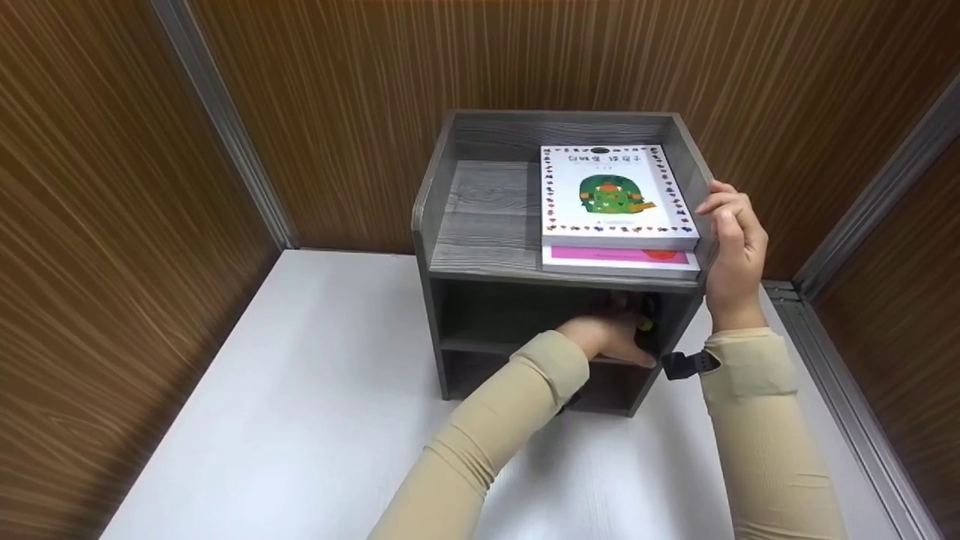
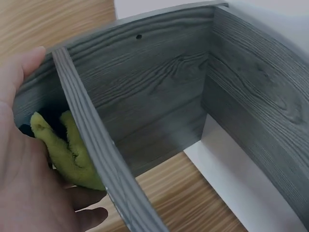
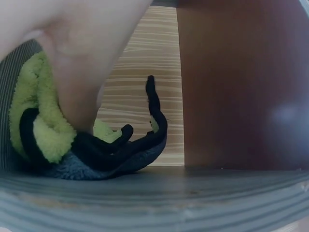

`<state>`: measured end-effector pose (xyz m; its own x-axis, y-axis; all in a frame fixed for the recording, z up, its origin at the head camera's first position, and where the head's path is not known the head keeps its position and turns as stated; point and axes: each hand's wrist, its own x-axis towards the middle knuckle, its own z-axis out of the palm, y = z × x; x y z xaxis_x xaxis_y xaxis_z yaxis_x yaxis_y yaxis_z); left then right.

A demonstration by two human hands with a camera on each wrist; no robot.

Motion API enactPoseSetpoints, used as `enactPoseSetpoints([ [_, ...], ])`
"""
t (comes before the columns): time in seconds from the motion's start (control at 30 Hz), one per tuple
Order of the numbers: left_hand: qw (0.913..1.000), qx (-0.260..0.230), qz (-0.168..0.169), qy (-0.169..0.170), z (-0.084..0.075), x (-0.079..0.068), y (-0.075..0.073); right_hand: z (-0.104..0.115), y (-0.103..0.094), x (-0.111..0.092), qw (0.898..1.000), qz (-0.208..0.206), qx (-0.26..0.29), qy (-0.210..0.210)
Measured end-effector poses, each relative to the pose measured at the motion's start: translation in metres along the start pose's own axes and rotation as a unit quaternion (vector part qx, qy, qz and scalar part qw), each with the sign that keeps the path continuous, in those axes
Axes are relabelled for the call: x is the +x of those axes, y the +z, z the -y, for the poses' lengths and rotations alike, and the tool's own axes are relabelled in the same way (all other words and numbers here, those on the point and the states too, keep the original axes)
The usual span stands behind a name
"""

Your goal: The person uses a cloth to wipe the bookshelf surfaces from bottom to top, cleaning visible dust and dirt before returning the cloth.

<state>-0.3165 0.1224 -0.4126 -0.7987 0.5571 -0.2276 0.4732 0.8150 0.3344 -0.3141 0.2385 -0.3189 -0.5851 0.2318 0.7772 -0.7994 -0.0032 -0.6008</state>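
A small grey wood-grain shelf unit [image 1: 487, 217] stands on the white table. My left hand [image 1: 611, 334] reaches into its middle compartment at the right side. There its fingers touch a plush yellow-green and black item [image 3: 48, 135] with thin black straps, and the thumb stretches away from it. The plush [image 2: 75, 159] lies beside my left palm [image 2: 29, 183] in the left wrist view, just past the divider board [image 2: 91, 125]; part of it is hidden. My right hand [image 1: 739, 247] holds the unit's right side panel, fingers bent over its upper edge.
On the top shelf, to the right, lie two stacked books [image 1: 619, 195], the upper with a green creature on its cover. Brown wood-patterned walls [image 1: 352, 135] enclose the table [image 1: 300, 420] at the back and both sides. A lower compartment [image 1: 480, 371] sits under the divider.
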Motion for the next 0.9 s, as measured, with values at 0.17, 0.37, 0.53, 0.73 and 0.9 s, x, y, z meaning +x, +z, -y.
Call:
enactPoseSetpoints([
  [0.17, 0.9991, 0.038, -0.021, -0.002, 0.000, -0.003, 0.003, 0.005, 0.002, -0.001, 1.000, 0.000, 0.005, -0.002],
  [0.37, 0.9946, 0.098, -0.028, 0.016, -0.002, -0.009, 0.006, 0.012, 0.006, -0.003, 1.000, 0.001, 0.015, -0.002],
  [0.53, 0.9907, 0.128, -0.035, 0.031, -0.005, -0.017, 0.007, 0.013, 0.005, -0.002, 1.000, 0.000, 0.014, -0.005],
  [0.73, 0.9887, 0.139, -0.044, 0.037, -0.009, -0.029, 0.011, 0.007, 0.002, 0.000, 1.000, 0.000, 0.012, -0.001],
  [0.9, 0.9833, 0.172, -0.048, 0.034, -0.014, -0.039, 0.013, 0.004, 0.002, -0.001, 1.000, 0.000, 0.009, 0.000],
])
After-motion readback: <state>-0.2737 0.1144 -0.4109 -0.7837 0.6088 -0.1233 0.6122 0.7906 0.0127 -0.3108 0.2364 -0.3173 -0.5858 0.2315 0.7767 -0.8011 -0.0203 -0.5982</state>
